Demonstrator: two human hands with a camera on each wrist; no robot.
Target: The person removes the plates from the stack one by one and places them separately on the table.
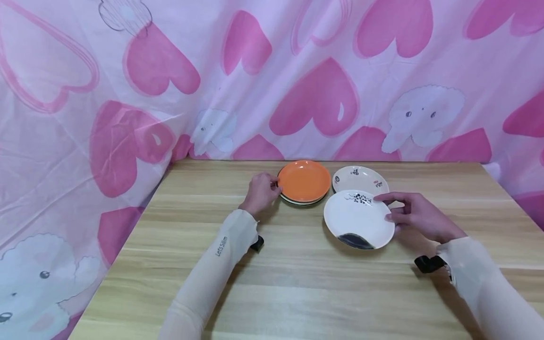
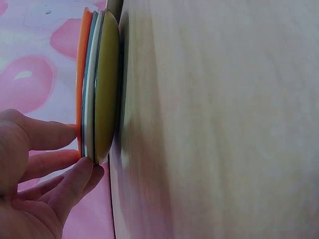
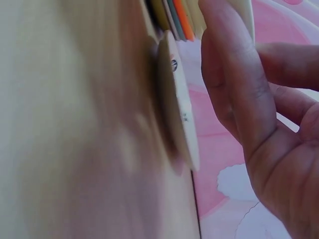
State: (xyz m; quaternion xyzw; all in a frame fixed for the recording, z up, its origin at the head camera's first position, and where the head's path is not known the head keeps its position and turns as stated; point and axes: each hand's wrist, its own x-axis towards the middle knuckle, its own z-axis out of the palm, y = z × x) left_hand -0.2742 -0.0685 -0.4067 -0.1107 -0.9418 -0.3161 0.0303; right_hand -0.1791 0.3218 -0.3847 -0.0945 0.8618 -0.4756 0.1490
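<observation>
My right hand pinches the right rim of a white plate with black dotted decoration and a dark patch on its near edge. That plate is held above the table, tilted towards me, and overlaps a patterned plate in the head view. My left hand is at the left side of a plate stack, its fingertips touching the rims. An orange plate tops this stack. Below it, the left wrist view shows a teal rim, a white rim and an olive-yellow plate at the bottom.
The wood-grain table stretches in front of both arms. Behind it and along its left side hangs a pink curtain with hearts and white cartoon animals. Both plate stands lie close to the table's back edge.
</observation>
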